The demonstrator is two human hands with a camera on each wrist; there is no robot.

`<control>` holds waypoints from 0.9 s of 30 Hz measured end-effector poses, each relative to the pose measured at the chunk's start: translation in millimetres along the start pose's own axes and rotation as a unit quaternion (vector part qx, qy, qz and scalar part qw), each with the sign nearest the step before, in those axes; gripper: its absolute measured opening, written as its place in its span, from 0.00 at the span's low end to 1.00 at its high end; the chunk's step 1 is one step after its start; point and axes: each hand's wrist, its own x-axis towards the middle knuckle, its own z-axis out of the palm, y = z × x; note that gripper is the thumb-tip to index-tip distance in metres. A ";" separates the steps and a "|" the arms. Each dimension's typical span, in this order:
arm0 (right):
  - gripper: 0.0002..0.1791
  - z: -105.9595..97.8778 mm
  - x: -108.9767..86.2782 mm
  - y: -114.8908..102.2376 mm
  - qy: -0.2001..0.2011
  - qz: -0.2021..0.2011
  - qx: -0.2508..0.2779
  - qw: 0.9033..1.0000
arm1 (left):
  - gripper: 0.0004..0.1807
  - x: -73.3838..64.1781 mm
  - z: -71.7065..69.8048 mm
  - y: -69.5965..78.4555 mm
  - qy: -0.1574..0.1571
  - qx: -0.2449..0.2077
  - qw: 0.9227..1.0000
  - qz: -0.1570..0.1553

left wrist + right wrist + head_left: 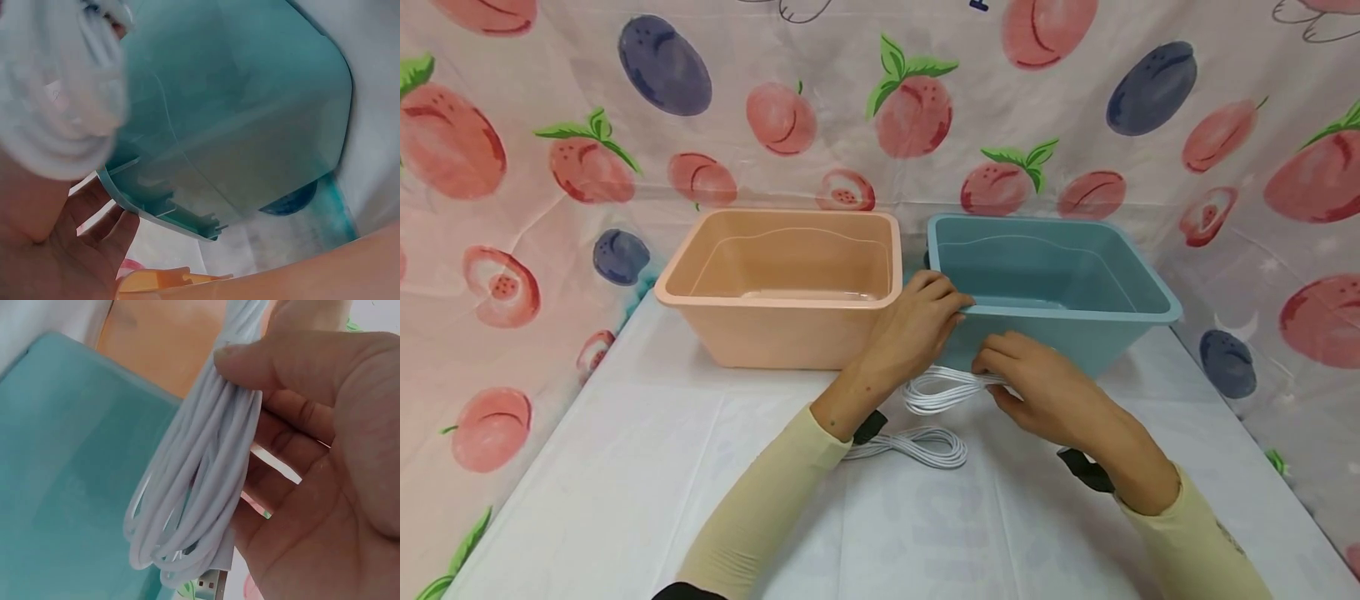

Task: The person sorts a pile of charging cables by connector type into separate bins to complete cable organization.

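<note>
My left hand [913,325] grips the rim of the teal bin [1075,315] at its near left corner; the left wrist view shows its fingertips curled at the rim [128,203]. In front of that bin, my right hand [1056,387] pinches a coiled white USB cable [194,469] between thumb and fingers. The coil's loops hang below the thumb, and a metal USB plug [211,584] shows at their lower end. A second coiled white cable [932,447] lies on the table, partly hidden by my left wrist.
To the left of the teal bin stands a peach bin [775,333], a narrow gap between them. Both are on a white-covered table [625,467]. A fruit-print cloth [842,50] hangs behind and along the sides.
</note>
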 end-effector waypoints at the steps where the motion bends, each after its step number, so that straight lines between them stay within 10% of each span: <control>1: 0.19 -1.2 -0.5 0.3 0.004 -0.001 0.000 1.000 | 0.13 0.1 -0.1 0.0 -0.002 -0.001 1.000 -0.001; 27: 0.24 -34.2 -12.9 2.6 0.045 0.032 -0.024 0.998 | 0.14 0.1 0.1 -1.3 -0.009 -0.010 1.000 -0.001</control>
